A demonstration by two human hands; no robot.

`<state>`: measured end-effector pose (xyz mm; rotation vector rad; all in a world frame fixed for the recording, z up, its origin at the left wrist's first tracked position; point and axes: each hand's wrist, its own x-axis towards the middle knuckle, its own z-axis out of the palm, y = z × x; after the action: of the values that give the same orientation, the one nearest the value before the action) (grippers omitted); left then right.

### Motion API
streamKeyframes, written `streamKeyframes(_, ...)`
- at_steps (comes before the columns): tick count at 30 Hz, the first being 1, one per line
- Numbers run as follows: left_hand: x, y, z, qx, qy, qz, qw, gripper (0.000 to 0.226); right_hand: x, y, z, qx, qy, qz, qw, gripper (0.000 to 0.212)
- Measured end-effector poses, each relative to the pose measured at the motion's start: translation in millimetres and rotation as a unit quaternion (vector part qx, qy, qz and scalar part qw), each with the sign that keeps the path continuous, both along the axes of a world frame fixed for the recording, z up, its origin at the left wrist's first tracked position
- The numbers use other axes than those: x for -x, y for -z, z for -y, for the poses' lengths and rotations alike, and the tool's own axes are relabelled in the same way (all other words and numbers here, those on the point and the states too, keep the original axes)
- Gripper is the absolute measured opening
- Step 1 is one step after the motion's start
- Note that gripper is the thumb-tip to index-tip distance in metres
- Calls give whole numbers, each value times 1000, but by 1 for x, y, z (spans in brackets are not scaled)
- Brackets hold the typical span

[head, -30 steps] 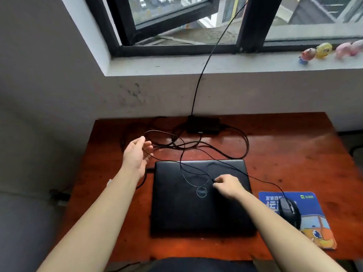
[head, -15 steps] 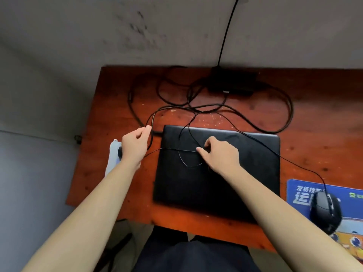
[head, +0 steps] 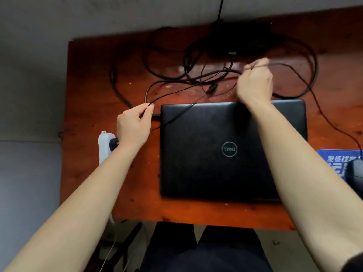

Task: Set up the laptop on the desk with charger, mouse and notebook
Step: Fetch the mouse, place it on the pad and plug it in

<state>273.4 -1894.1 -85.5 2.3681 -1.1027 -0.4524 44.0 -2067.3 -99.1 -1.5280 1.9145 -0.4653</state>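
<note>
1. A white power strip (head: 105,148) sits at the desk's (head: 88,173) left edge, just beside the left wrist; a jerk of that arm could knock it off.
2. The left hand (head: 134,124) pinches a thin black cable (head: 176,92) between thumb and fingertips, just left of the closed laptop (head: 225,150) lying mid-desk.
3. The right hand (head: 255,81), fingers curled tight past the laptop's far edge, grips what looks like the same cable; pulling could tighten the tangle near the charger brick (head: 235,36).
4. The mouse (head: 355,171) sits far right; a tugged lead could drag it.

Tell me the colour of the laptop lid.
The laptop lid is black, with a pale round logo; head view.
</note>
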Motion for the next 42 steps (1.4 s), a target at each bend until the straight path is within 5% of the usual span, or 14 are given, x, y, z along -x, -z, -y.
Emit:
streamKeyframes(3,-6,1,1,19,11,-4,1000,31,1,3,5,42,14,-6,999,28)
streamKeyframes(7,-25,-5,6,1,36,-12,999,26,4,24,-4,-81,-185,-117,972,32)
streamKeyframes(10,-47,-15,8,-27,44,-8,999,28,3,25,-8,-108,-230,-130,958,30)
streamKeyframes(15,-61,-24,7,2,15,-98,995,27,-6,14,-33,27,-218,-243,945,32)
streamKeyframes(19,-59,-25,7,25,-45,-227,973,23,-33,14,-66,99,-276,-104,950,28)
streamKeyframes(22,-60,-23,9,32,-64,-291,954,24,-52,22,-73,78,-418,-159,891,50)
streamKeyframes(29,-59,-26,10,169,-89,-359,914,16,-44,19,-76,187,-378,-79,903,29)
streamKeyframes(32,-52,-17,3,201,-110,-245,942,21,-45,6,-95,166,-343,1,925,27)
streamKeyframes(36,-27,2,-34,204,-101,-66,971,33,-56,-2,-114,-32,-240,153,958,24)
streamKeyframes(39,-26,37,-70,116,20,13,993,45,-69,-2,-123,-131,-165,225,951,28)
streamKeyframes(42,-38,67,-95,6,193,178,965,39,-77,1,-128,-220,-128,272,928,31)
